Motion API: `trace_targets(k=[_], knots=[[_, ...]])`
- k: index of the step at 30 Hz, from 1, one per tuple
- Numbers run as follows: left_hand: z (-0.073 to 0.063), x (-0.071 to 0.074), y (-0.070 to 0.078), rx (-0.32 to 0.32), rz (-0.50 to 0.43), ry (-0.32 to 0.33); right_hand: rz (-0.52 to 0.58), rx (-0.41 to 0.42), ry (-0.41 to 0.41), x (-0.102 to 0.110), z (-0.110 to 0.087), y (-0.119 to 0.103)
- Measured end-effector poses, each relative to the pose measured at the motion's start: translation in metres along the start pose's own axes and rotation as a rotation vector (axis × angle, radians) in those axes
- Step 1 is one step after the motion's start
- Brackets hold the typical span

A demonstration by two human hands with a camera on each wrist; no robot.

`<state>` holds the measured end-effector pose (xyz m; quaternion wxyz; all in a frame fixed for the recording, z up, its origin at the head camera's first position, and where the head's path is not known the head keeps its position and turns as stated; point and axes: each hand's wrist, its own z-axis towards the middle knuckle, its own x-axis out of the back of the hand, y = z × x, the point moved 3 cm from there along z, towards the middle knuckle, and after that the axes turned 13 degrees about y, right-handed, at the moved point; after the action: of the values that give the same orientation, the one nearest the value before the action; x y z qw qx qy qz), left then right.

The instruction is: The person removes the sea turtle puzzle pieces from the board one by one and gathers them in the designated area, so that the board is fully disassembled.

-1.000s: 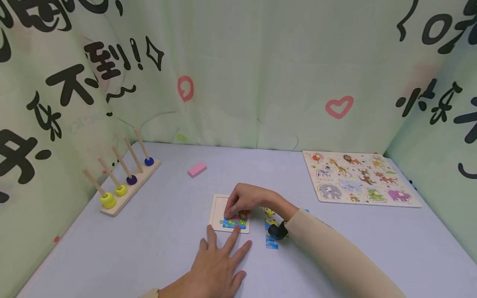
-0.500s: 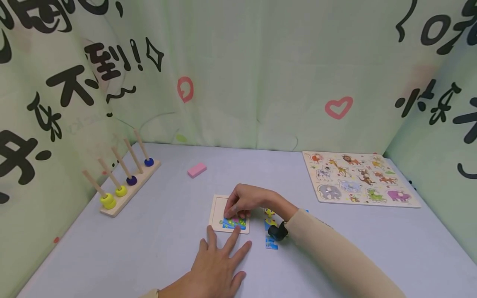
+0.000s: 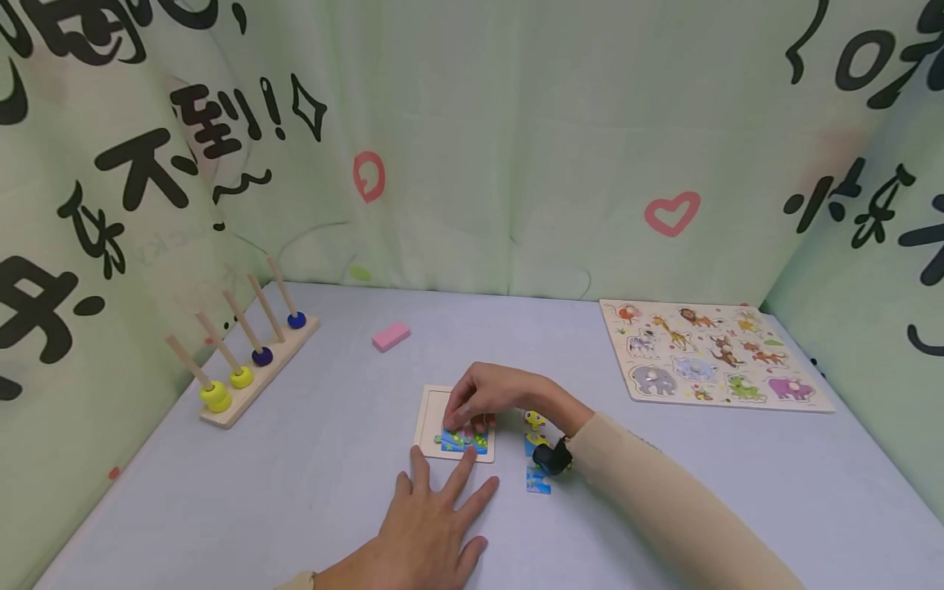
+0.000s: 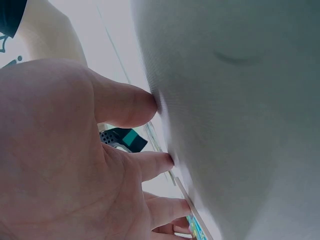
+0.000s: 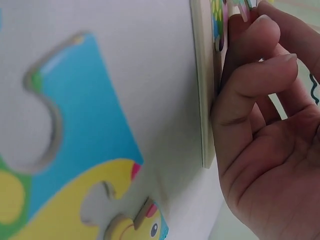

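A pale wooden puzzle tray lies mid-table, with blue and green puzzle pieces in its front right part. Over it, my right hand pinches a puzzle piece between thumb and fingers; the hand hides most of that piece. My left hand is spread palm down in front, two fingertips at the tray's near edge and on the pieces there. Its straight fingers reach the tray edge in the left wrist view. Loose pieces with blue and yellow print lie right of the tray, partly under my right wrist.
A peg stand with yellow and blue beads stands at the left. Behind the tray lies a pink block. An animal puzzle board is at the back right. Printed curtains border the table behind and at the sides.
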<state>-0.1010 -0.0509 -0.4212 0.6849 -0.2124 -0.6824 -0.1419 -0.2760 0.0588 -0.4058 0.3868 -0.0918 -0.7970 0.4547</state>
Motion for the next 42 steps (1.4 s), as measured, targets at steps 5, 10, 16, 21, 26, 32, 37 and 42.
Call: trace_targets(k=[5, 10, 16, 21, 26, 32, 37, 42], knots=[[0.000, 0.000, 0.000, 0.001, 0.000, 0.001, 0.008, 0.014, -0.018, 0.001, -0.001, 0.000], [0.000, -0.001, 0.000, 0.003, -0.009, 0.002, -0.003, 0.009, -0.008, 0.000, -0.001, -0.001], [-0.001, -0.002, 0.000, -0.001, -0.009, 0.019, -0.008, 0.014, 0.011, -0.001, -0.002, -0.001], [-0.001, -0.002, 0.000, 0.000, 0.003, 0.021, -0.014, 0.011, 0.047, 0.003, -0.004, 0.002], [0.000, -0.002, 0.000, 0.004, 0.006, 0.009, -0.013, -0.008, 0.080, 0.011, -0.009, 0.005], [0.000, -0.002, 0.001, 0.005, 0.014, 0.016, -0.002, -0.030, 0.105, 0.022, -0.022, 0.016], [-0.002, -0.002, 0.002, 0.000, 0.018, 0.047, 0.010, -0.035, 0.112, 0.029, -0.038, 0.024], [-0.002, -0.002, 0.002, -0.004, 0.033, 0.061, 0.045, -0.036, 0.123, 0.038, -0.055, 0.032]])
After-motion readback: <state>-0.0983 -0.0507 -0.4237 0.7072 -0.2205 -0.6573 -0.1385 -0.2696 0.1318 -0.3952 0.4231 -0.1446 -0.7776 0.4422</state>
